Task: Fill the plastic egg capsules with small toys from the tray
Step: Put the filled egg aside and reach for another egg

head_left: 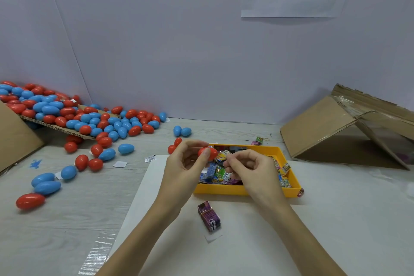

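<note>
Small purple foil-wrapped toy packet (209, 219) lying on the counter (67, 215), beyond it left hand (187, 160) gripping red plastic egg capsule (208, 153) over yellow plastic tray (242, 190), presumably for filling; right hand (248, 167) curled, contents indiscernible.

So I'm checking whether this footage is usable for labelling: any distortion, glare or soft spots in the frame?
Head view: wide-angle bending stretches the egg pile and cardboard box at the edges; light is even with soft shadows; glare streaks show on the clear tape at the bottom; the red egg and both hands are slightly soft, and the tray's toy print is unreadable.
</note>
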A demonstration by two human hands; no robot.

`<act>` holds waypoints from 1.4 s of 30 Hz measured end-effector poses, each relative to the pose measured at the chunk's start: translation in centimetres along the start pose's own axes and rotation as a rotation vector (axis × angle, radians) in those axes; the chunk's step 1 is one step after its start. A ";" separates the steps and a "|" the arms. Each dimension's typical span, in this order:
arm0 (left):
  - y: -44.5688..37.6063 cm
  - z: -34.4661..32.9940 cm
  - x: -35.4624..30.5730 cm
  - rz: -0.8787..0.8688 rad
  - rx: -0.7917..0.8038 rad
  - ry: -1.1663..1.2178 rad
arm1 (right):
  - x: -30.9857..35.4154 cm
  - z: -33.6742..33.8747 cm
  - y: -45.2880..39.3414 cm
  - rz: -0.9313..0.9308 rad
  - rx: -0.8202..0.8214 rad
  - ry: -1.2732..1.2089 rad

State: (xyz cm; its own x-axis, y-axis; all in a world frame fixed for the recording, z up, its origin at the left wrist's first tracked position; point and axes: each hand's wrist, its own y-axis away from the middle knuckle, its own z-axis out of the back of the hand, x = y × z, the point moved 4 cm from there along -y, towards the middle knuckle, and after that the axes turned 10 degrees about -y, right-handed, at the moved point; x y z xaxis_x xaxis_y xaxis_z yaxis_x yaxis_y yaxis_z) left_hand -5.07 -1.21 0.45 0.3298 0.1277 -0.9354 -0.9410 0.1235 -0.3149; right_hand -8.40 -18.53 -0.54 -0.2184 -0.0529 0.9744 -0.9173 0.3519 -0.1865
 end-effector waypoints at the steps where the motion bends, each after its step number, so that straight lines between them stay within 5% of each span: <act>1: -0.1 0.2 0.2 0.006 -0.057 -0.036 | 0.0 0.2 -0.1 0.037 -0.022 0.058; 4: -0.5 1.2 0.8 0.037 -0.190 -0.099 | 0.6 0.2 -0.2 0.247 -0.010 0.381; 8: -0.8 1.4 0.9 -0.094 -0.110 -0.475 | 0.5 -1.5 0.4 0.435 0.258 0.675; 13: -0.6 0.5 1.2 -0.234 -0.074 -0.690 | -0.9 -2.6 0.8 0.373 0.479 0.875; 20: -1.0 1.2 1.6 -0.153 -0.103 -0.628 | -1.1 -2.4 0.4 0.365 0.432 0.930; 22: -1.0 1.2 1.3 -0.138 -0.097 -0.602 | -0.4 -2.3 0.4 0.352 0.343 0.809; 25: -0.9 0.9 1.0 -0.126 -0.062 -0.487 | 0.6 -1.3 0.2 0.195 0.179 0.308; 28: -0.7 0.4 1.0 0.039 0.051 -0.237 | 0.4 -1.0 0.0 -0.104 0.208 -0.243; 31: -0.5 0.1 0.9 0.116 0.092 -0.106 | 0.3 -1.2 0.2 -0.277 0.203 -0.526; 37: -0.7 0.7 0.6 -0.026 -0.017 -0.151 | 0.1 -1.4 0.2 -0.392 0.146 -0.697; 42: -0.7 0.7 0.5 -0.082 -0.017 -0.213 | 0.6 -1.0 0.0 -0.270 0.091 -0.491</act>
State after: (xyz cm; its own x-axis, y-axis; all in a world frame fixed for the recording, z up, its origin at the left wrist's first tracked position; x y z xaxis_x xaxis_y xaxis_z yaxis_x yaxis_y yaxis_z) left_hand -4.22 -0.55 0.35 0.4123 0.3226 -0.8520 -0.9108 0.1254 -0.3933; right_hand -8.23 -17.63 0.12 -0.0818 -0.5657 0.8205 -0.9822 0.1852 0.0298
